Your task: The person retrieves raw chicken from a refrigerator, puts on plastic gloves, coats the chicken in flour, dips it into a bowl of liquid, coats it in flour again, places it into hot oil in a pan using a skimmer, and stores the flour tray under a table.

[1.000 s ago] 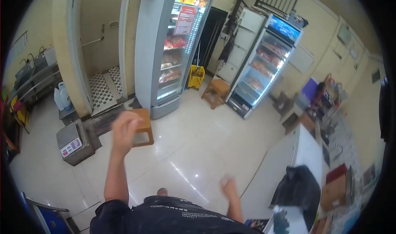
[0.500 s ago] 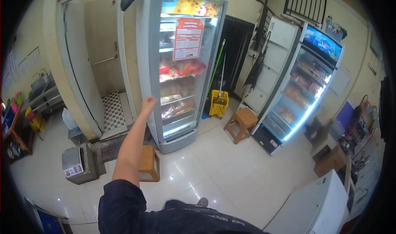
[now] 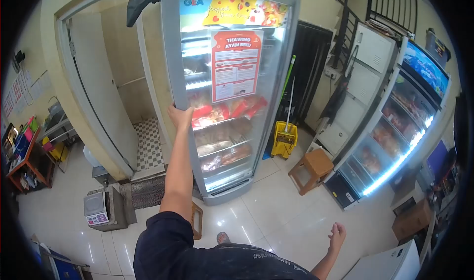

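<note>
Currently the left hand (image 3: 180, 116) grips the left edge of the fridge (image 3: 229, 132) ahead, fingers together; any pull needs firm hold. Right of the fridge, the right hand (image 3: 337, 235) hangs nearer, fingers loosely apart.

1 stool (image 3: 311, 171) between 2 upright glass-door refrigerators (image 3: 229, 97) (image 3: 390, 127), mop bucket (image 3: 284, 140) behind.

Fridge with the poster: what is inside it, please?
Inside the tall fridge, red packs and, lower down, paler packs can be seen. What is directly behind the poster is covered, so I cannot tell.
</note>
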